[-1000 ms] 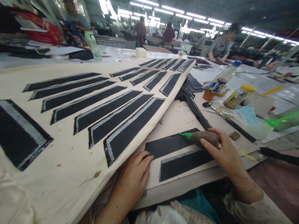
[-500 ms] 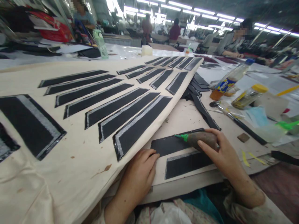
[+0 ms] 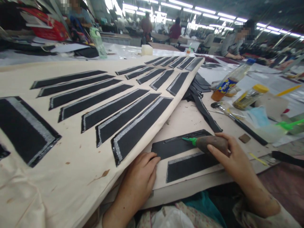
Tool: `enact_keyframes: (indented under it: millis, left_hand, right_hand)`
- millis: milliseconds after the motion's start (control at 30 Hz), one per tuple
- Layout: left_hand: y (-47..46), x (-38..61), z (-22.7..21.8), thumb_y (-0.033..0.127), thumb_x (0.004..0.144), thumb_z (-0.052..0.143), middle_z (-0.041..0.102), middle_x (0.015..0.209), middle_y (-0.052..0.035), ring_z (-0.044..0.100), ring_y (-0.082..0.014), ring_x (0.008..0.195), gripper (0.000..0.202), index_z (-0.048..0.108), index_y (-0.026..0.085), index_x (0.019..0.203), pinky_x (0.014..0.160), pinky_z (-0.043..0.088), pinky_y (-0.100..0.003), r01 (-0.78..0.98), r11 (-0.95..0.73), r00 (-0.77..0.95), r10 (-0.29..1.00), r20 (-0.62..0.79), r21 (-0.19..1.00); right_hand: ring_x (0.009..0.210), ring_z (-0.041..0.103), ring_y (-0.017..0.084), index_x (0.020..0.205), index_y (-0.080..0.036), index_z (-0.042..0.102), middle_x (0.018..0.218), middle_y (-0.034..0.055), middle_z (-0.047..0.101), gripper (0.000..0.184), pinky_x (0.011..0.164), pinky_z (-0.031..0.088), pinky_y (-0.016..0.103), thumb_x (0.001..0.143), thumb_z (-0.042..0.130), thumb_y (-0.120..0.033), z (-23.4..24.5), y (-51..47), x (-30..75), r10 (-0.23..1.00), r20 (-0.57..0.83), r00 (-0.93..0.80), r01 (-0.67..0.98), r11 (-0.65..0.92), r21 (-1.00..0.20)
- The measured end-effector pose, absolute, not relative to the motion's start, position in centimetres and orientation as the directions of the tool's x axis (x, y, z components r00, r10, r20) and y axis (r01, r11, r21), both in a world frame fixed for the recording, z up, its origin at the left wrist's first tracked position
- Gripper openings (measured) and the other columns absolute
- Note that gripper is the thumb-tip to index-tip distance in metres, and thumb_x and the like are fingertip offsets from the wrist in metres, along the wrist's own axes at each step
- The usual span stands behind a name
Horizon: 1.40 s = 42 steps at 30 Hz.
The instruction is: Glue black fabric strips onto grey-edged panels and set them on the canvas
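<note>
My right hand [image 3: 231,152] is wrapped round a brown squeeze bottle [image 3: 210,144] with a green nozzle. The nozzle tip points left, over a black strip [image 3: 171,147] near its upper edge, where a shiny line of what looks like glue runs. At that strip's left end lies my left hand [image 3: 142,172], fingers laid flat with the tips by its corner. Just below is a second black strip [image 3: 190,167] with a grey, rough band along its top and left edges. Part of its right end is hidden under my right hand.
A cream cloth-covered board [image 3: 78,177] on the left bears many black pieces with grey bands. Toward the right are a hammer [image 3: 239,123], a cola bottle [image 3: 230,84], a yellow-capped jar [image 3: 251,96] and a small brown block [image 3: 244,138]. Other people work farther back.
My right hand and the bottle have shifted slightly right, and a longer shiny line shows along the strip's upper edge. My left hand stays at the strip's end. The view has turned a little.
</note>
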<state>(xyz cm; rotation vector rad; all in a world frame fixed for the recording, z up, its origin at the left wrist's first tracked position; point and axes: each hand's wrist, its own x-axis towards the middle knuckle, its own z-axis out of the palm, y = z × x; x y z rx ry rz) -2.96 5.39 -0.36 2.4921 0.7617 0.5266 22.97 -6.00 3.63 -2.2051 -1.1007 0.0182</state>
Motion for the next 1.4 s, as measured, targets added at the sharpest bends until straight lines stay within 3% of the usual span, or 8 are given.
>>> enact_keyframes:
  millis: [167, 433, 667, 933, 1200, 1400]
  left_hand:
    - [5.5, -2.9, -0.4, 0.013, 0.084, 0.040, 0.058, 0.114, -0.0091, 0.053, -0.0229, 0.105, 0.034, 0.060, 0.018, 0.110, 0.092, 0.046, -0.040, 0.412, -0.734, 0.773, 0.595, 0.219, 0.541]
    - [5.4, -2.9, -0.3, 0.013, 0.085, 0.039, 0.057, 0.114, -0.0091, 0.052, -0.0227, 0.105, 0.034, 0.059, 0.017, 0.112, 0.092, 0.046, -0.040, 0.417, -0.725, 0.777, 0.597, 0.198, 0.549]
    - [5.4, -2.9, -0.3, 0.011, 0.084, 0.040, 0.057, 0.113, -0.0091, 0.052, -0.0223, 0.105, 0.033, 0.059, 0.017, 0.110, 0.092, 0.045, -0.039, 0.406, -0.721, 0.776, 0.596, 0.204, 0.562]
    - [5.3, -2.9, -0.1, 0.010, 0.082, 0.040, 0.058, 0.112, -0.0093, 0.052, -0.0221, 0.104, 0.032, 0.060, 0.016, 0.107, 0.092, 0.046, -0.039, 0.398, -0.723, 0.770, 0.598, 0.223, 0.564]
    - [5.2, -2.8, -0.2, 0.010, 0.083, 0.040, 0.057, 0.113, -0.0098, 0.052, -0.0225, 0.105, 0.032, 0.061, 0.015, 0.107, 0.093, 0.045, -0.040, 0.397, -0.710, 0.761, 0.609, 0.224, 0.582]
    - [5.2, -2.9, -0.1, 0.009, 0.083, 0.040, 0.058, 0.112, -0.0096, 0.052, -0.0217, 0.104, 0.032, 0.060, 0.016, 0.108, 0.092, 0.045, -0.039, 0.392, -0.710, 0.767, 0.603, 0.219, 0.584]
  right_hand:
    - [0.092, 0.055, 0.026, 0.107, -0.020, 0.052, 0.101, 0.0086, 0.056, 0.049, 0.082, 0.044, 0.041, 0.070, 0.058, -0.051, 3.5, -6.9, 24.4, 0.679, 0.330, 0.656, 0.724, -0.443, -0.528]
    - [0.089, 0.056, 0.022, 0.112, -0.022, 0.049, 0.104, 0.0071, 0.057, 0.046, 0.078, 0.047, 0.035, 0.074, 0.057, -0.048, 3.6, -4.8, 19.6, 0.814, 0.176, 0.554, 0.710, -0.352, -0.609]
    - [0.091, 0.055, 0.026, 0.107, -0.020, 0.052, 0.100, 0.0081, 0.056, 0.050, 0.080, 0.045, 0.040, 0.070, 0.058, -0.052, 3.7, -6.4, 23.7, 0.684, 0.296, 0.667, 0.707, -0.455, -0.541]
    - [0.088, 0.057, 0.022, 0.112, -0.023, 0.049, 0.104, 0.0075, 0.057, 0.046, 0.077, 0.048, 0.036, 0.075, 0.057, -0.048, 3.6, -4.3, 19.5, 0.818, 0.186, 0.545, 0.719, -0.341, -0.606]
    - [0.090, 0.056, 0.026, 0.107, -0.022, 0.053, 0.100, 0.0080, 0.057, 0.049, 0.077, 0.047, 0.041, 0.069, 0.058, -0.052, 3.9, -5.9, 23.2, 0.697, 0.290, 0.656, 0.718, -0.459, -0.523]
    - [0.089, 0.057, 0.023, 0.111, -0.023, 0.049, 0.104, 0.0080, 0.057, 0.046, 0.077, 0.048, 0.037, 0.074, 0.058, -0.048, 3.7, -4.1, 19.1, 0.827, 0.176, 0.533, 0.722, -0.337, -0.604]
